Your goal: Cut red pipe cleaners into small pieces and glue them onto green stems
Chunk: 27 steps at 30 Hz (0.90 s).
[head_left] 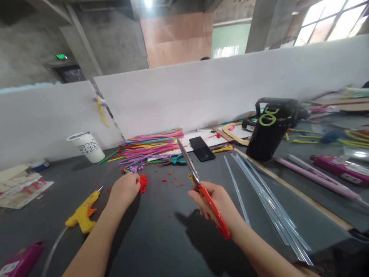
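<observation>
Scissors (208, 197) with red handles are gripped in my right hand (212, 198), raised over the table, blades pointing up and away from me and close together. A small yellow piece (191, 178) shows beside the blades near the pivot. My left hand (125, 188) rests low on the dark tabletop with its fingers curled. Its fingertips meet a small heap of red fuzzy pieces (143, 183); whatever is between them is hidden. Several red scraps (164, 180) lie between the two hands. Just beyond the left hand are short purple pieces (135, 168).
Coloured pipe cleaners (152, 146), pliers (175, 161) and a phone (201, 149) lie towards the white partition (184, 96). A yellow glue gun (83, 213) is left; clear glue sticks (265, 200) and a black bottle (268, 130) are right. A white cup (89, 148) leans.
</observation>
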Motion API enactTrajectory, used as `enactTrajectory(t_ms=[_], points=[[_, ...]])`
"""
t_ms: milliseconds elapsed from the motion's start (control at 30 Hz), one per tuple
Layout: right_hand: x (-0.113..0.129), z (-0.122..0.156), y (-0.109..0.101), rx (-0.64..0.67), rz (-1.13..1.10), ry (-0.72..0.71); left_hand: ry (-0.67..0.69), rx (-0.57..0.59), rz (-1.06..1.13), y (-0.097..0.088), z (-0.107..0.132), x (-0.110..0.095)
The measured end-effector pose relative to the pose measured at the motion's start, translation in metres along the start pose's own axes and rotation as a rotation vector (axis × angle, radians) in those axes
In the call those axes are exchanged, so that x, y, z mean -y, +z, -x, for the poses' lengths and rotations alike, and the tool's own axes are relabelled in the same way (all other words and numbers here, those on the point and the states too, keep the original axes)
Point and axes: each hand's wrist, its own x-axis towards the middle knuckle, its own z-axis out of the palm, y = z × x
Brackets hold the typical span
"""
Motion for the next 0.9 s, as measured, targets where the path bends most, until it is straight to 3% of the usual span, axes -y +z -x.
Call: enactTrajectory(t_ms=[167, 333, 500, 667, 833, 900], points=[[0.003, 0.001, -0.005, -0.025, -0.027, -0.016, 0.105, 0.003, -0.004, -0.002, -0.001, -0.019], [0.001, -0.003, -0.006, -0.068, -0.085, -0.030, 0.255, 0.070, 0.013, 0.026, -0.009, -0.051], [-0.003, -0.006, -0.006, -0.091, -0.078, -0.042, 0.265, 0.088, 0.140, 0.045, -0.017, -0.058], [-0.004, -0.006, -0.003, -0.100, -0.062, -0.032, 0.209, 0.087, 0.466, 0.031, 0.004, -0.066], [-0.004, -0.003, 0.008, -0.041, -0.018, -0.023, 0.181, 0.250, 0.854, 0.015, 0.047, -0.085], [-0.004, 0.000, 0.014, 0.010, -0.022, -0.012, 0.083, 0.366, 1.233, 0.011, 0.058, -0.090]])
